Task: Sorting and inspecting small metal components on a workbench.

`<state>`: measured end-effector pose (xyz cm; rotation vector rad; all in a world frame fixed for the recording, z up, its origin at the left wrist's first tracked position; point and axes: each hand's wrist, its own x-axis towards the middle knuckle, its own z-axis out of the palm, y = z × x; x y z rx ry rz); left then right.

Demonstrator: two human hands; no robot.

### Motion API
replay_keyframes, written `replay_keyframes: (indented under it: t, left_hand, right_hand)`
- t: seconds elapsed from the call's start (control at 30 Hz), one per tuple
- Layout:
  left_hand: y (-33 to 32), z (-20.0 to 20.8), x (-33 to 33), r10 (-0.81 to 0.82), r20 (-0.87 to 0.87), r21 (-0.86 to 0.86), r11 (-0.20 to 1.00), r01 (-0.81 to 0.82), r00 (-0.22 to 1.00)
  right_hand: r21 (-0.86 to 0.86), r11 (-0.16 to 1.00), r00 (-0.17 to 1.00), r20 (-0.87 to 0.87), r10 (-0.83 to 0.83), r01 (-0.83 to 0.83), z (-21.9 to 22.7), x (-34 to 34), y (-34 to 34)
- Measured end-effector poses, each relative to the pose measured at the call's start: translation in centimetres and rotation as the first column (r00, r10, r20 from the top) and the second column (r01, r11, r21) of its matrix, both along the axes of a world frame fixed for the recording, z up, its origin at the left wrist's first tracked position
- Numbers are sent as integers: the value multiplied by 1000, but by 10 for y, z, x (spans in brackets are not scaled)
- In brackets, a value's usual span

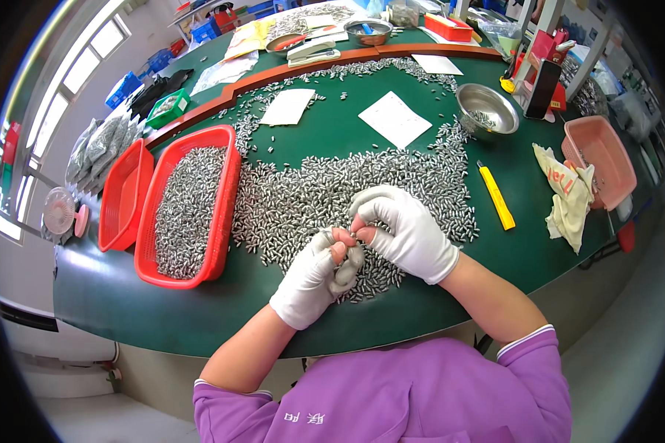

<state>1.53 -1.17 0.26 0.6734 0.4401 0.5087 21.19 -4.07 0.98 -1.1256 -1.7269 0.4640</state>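
White gloves with bare thumb and finger tips cover both hands. My left hand (310, 279) and my right hand (410, 232) meet above a wide spread of small silvery metal pieces (288, 196). Thumb and finger of each hand are pinched together at the meeting point, on what looks like one small metal piece (353, 235), mostly hidden by the fingertips. The other fingers of my left hand curl in toward the palm. To the left, a red plastic basket (231, 166) is filled with the same pieces.
An empty red basket (125, 199) leans beside the full one. Right of the spread lie a yellow cutter knife (496, 196), a steel bowl (506, 107), a cloth (565, 192) and a pink basket (609, 159). White papers (395, 119) and a brown wooden rail (303, 72) are beyond.
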Motion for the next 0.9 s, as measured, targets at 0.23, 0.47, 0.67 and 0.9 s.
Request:
replay_keyframes:
  t: [0.23,0.47,0.67,0.9]
  left_hand:
    - [-3,5,0,14,-73,66,998,-9,997]
    - [-3,3,1,4,-93,90,996,4,996]
    - [-4,1,0,36,-75,87,996,-29,997]
    - [-2,-5,0,43,-61,94,995,-37,997]
  right_hand:
    - [-7,997,997,-9,79,-80,-3,-2,0]
    - [112,988,993,71,100,-107,-3,-1,3]
    - [152,974,858,465,-218,165,-14,8,8]
    - [39,988,872,466,-148,147,-18,13,11]
